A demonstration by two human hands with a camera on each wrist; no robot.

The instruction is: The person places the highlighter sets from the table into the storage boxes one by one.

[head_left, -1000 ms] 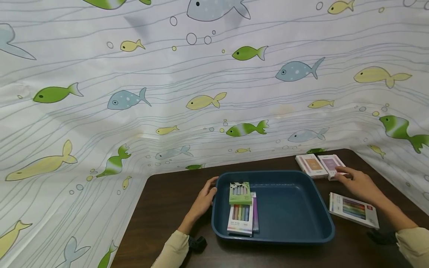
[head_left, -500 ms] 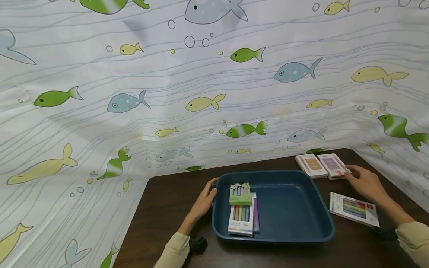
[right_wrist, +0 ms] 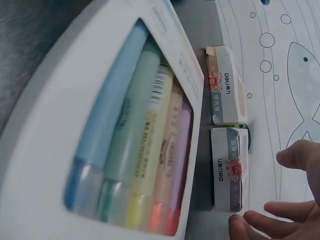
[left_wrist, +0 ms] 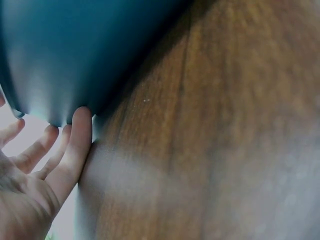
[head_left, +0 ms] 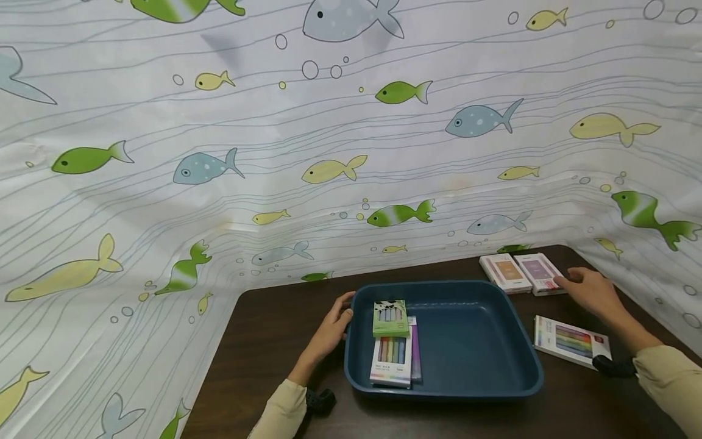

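In the head view my left hand (head_left: 331, 329) touches the left side of a dark blue tray (head_left: 466, 347). The left wrist view shows its fairly straight fingers against the tray's outer wall (left_wrist: 60, 55). My right hand (head_left: 595, 296), fingers spread and holding nothing, is close to the right end of a white box with a purple panel (head_left: 534, 271). An orange-panelled box (head_left: 506, 272) lies alongside that one. Below the right hand lies a white box of rainbow highlighters (head_left: 573, 341), which fills much of the right wrist view.
Inside the tray's left part, a green cow-patterned pen box (head_left: 390, 326) overlaps a white box of coloured pens (head_left: 392, 363), with a slim purple pack (head_left: 415, 356) beside them. A fish-print sheet (head_left: 274, 122) rises behind the dark wooden table (head_left: 263, 329).
My right hand has shifted right, its fingertips moving from over the purple-panelled box to its right end. The left hand stays at the tray. The head view has shifted slightly.
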